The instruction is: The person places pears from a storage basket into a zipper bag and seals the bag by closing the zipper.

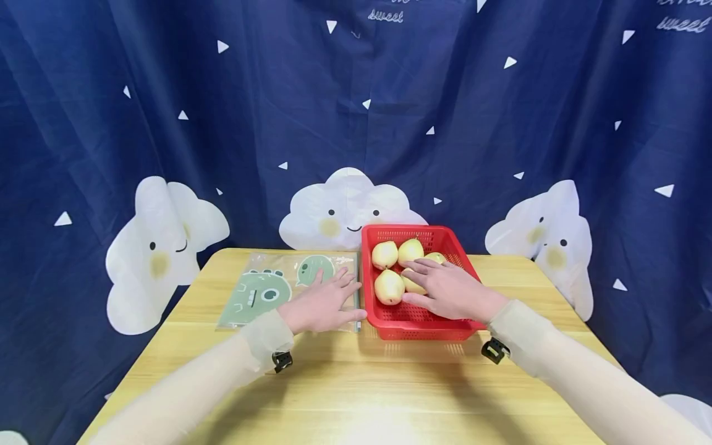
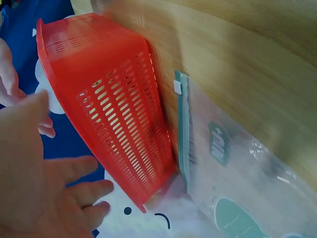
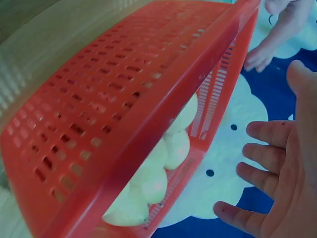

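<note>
Pears [image 1: 410, 287] partly hidden under right fingers [image 1: 418, 267], bag [image 2: 233, 171] cropped in left-wrist view

We wear plain, pale sleeves [image 1: 183, 392] on both arms, each ending in a wrinkled, slightly sheer cuff [image 1: 517, 321]. A small black fitting [image 1: 282, 361] sits at each wrist; our fingers [image 2: 74, 168] are bare.

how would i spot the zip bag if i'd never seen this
Find the wooden table, then the red basket of pears on it. The zip bag lies flat just left of that basket, partly hidden by the left hand in the head view. Unlike the red basket, it is clear plastic with a green cartoon creature.
</note>
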The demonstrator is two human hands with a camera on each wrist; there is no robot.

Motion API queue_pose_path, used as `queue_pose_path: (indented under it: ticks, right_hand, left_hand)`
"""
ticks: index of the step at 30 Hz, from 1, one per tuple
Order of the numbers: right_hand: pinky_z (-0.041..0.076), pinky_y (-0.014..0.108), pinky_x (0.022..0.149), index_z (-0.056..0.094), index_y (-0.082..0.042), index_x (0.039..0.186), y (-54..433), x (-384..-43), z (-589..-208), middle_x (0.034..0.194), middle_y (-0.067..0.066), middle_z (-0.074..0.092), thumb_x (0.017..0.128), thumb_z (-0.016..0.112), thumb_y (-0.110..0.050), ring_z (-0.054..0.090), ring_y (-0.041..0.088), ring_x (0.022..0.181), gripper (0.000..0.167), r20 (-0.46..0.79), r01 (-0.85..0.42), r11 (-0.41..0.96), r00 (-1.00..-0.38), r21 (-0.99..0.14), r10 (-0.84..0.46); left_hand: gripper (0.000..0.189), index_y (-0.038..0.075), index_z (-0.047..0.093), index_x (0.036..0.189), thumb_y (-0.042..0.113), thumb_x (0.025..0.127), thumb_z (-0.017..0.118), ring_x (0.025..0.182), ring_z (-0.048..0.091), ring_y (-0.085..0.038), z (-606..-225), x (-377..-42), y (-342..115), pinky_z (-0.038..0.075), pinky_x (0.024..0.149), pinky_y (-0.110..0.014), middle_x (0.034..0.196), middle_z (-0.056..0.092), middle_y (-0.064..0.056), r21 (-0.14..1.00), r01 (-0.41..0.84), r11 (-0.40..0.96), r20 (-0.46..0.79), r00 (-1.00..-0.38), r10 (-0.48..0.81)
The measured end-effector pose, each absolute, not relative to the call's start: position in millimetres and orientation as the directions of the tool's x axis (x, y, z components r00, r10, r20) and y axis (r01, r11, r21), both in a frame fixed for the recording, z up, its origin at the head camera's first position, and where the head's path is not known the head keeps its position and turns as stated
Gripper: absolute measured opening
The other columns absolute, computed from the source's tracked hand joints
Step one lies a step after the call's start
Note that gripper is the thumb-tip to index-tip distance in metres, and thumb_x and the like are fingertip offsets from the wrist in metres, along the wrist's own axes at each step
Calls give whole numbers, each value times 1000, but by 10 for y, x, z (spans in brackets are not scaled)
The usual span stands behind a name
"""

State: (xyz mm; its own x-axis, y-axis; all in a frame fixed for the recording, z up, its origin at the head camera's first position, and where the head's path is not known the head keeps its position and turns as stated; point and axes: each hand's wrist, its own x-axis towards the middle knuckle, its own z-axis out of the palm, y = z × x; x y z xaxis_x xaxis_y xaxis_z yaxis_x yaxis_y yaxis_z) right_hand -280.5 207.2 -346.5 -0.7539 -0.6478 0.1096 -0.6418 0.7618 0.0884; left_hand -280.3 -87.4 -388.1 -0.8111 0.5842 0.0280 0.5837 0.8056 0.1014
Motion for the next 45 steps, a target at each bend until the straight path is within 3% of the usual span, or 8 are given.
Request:
queue_pose_path:
  ticks: [2,4,8,15,24,32,41,45]
  right_hand:
    - [43,59,107,54,-15,146,2118,-2806,-3467,152,8,50,95,52,-64,46,32,141,71,127,-629,771,-761,99,-636]
    - [45,59,104,57,-13,143,2169,-2802,-3475,148,11,54,94,58,-58,49,34,138,67,145,-619,777,-763,113,-629]
    - [47,59,102,61,-8,138,2277,-2796,-3515,145,15,57,92,64,-51,52,38,135,63,171,-596,793,-774,129,-610]
    - [50,58,98,64,-1,131,2463,-2754,-3563,138,22,60,91,68,-42,56,42,127,57,211,-541,828,-801,149,-561]
    - [58,56,78,67,-1,114,2631,-2732,-3661,122,19,68,85,75,-30,63,39,109,41,331,-468,862,-796,196,-507]
    - [56,61,78,58,4,132,2742,-2782,-3743,136,24,59,87,71,-31,58,45,118,59,276,-335,930,-889,153,-366]
    - [56,61,74,57,5,128,2854,-2787,-3855,121,23,62,84,73,-30,63,43,100,58,249,-274,955,-923,112,-294]
    - [55,62,77,54,6,133,2886,-2787,-3887,127,27,60,85,72,-30,63,45,105,62,240,-252,964,-934,91,-266]
  left_hand:
    - [70,12,54,144,63,96,50,148,35,-29,-3900,-2822,-856,22,118,-65,150,51,-11,96,594,799,100,-804,586]
    - [58,7,62,131,53,96,57,131,54,-30,-3908,-2831,-840,36,112,-58,131,64,-12,103,605,790,174,-792,585]
    - [42,6,68,114,43,95,59,99,66,-23,-3922,-2843,-810,53,92,-42,104,71,-7,132,596,792,259,-792,552]
    - [53,5,68,121,50,96,54,105,65,-26,-3942,-2890,-684,53,91,-44,112,71,-9,119,525,842,264,-835,483]
    - [65,5,66,123,60,95,49,100,62,-24,-3944,-2901,-485,55,79,-43,109,70,-9,101,460,882,240,-872,427]
    - [59,2,62,119,54,94,54,94,58,-26,-3981,-2907,-408,55,76,-43,101,66,-10,98,425,900,231,-889,395]
    - [55,1,60,115,52,95,53,91,58,-25,-4048,-2901,-393,55,73,-41,94,62,-9,95,419,903,235,-891,389]
    - [52,2,59,112,51,95,53,89,58,-25,-4066,-2893,-377,55,72,-41,93,61,-9,110,413,904,235,-895,380]
